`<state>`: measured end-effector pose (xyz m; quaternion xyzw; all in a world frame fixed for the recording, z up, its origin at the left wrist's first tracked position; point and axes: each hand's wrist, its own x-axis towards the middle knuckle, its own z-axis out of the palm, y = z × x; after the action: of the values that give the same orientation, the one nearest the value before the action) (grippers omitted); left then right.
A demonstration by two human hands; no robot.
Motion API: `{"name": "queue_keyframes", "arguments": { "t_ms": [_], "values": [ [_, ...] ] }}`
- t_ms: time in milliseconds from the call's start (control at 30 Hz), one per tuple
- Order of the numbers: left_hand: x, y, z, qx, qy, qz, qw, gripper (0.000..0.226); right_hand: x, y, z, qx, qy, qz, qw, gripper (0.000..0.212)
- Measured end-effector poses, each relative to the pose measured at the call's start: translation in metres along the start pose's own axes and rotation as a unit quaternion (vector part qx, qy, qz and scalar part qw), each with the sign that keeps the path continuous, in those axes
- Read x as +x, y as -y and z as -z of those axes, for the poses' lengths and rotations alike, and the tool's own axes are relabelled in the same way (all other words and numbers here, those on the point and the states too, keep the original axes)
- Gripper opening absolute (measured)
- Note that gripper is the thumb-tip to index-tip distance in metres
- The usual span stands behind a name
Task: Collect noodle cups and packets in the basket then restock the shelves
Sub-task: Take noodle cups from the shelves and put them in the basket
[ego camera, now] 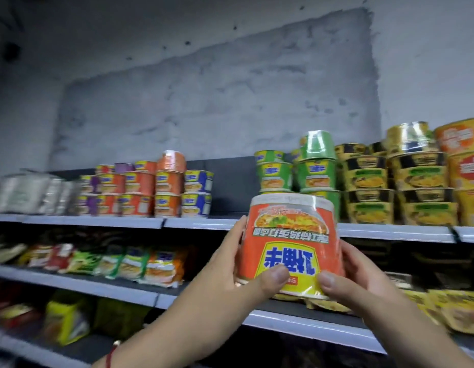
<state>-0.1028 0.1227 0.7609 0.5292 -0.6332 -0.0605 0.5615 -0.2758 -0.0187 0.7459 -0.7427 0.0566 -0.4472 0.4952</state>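
Note:
An orange and yellow noodle cup (291, 235) is held upside down in front of the top shelf (97, 221), between both hands. My left hand (238, 266) grips its left side with the thumb across the label. My right hand (355, 277) grips the right side, thumb on the yellow rim at the bottom. Behind the cup, the top shelf has a bare gap (230, 203) between the orange and blue cups (156, 189) on the left and the green cups (297, 171) on the right. No basket shows in this view.
Yellow-black bowls (397, 187) and large orange cups (464, 168) fill the top shelf's right end. Silver packets (26, 192) lie at its left end. Noodle packets (129, 261) line the middle shelf, and yellow packets (450, 309) sit to the right. A grey wall rises above.

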Motion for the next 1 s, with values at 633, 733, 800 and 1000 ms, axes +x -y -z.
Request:
{"name": "queue_keyframes", "arguments": {
  "t_ms": [633,733,800,1000],
  "values": [
    [0.069,0.208,0.423,0.163,-0.175,-0.035,0.97,0.088,0.335,-0.09,-0.376,-0.04,0.185,0.102,0.977,0.07],
    [0.116,0.233,0.46,0.192,-0.173,-0.06,0.964,0.074,0.395,-0.096,-0.392,-0.083,0.157,0.144,0.973,0.07],
    [0.151,0.253,0.482,0.195,-0.172,-0.074,0.963,0.066,0.433,-0.104,-0.399,-0.095,0.144,0.169,0.97,0.072],
    [0.278,0.297,0.54,0.176,-0.176,-0.11,0.962,0.074,0.565,-0.109,-0.412,-0.112,0.102,0.216,0.964,0.068]
  ]
}}
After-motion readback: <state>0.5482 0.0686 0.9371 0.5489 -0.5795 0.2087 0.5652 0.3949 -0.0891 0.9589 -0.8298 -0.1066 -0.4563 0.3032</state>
